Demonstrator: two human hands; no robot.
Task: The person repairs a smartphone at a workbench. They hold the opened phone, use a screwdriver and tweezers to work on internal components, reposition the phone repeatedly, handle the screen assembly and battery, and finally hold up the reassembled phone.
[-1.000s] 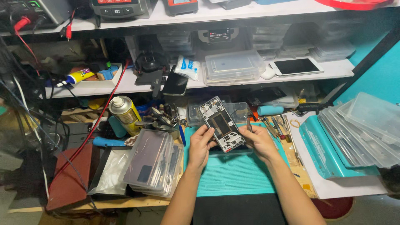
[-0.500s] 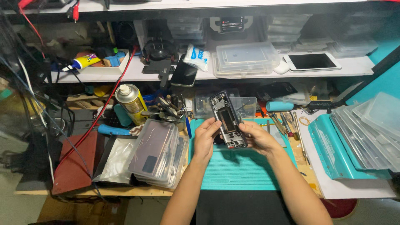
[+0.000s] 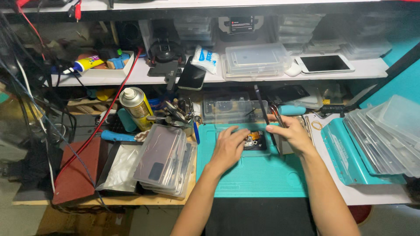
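Left hand [image 3: 228, 147] presses fingers flat on the opened phone [image 3: 253, 140], steadying it near the teal mat's [image 3: 253, 177] back edge; right hand [image 3: 292, 135] pinches what's probably its lifted screen [image 3: 261, 105].

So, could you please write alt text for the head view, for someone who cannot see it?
Two bare hands work over a teal mat on a cluttered bench: the left hand presses on an opened phone, while the right hand holds a thin dark panel upright beside it. Clear plastic cases, a spray can and tools surround them.
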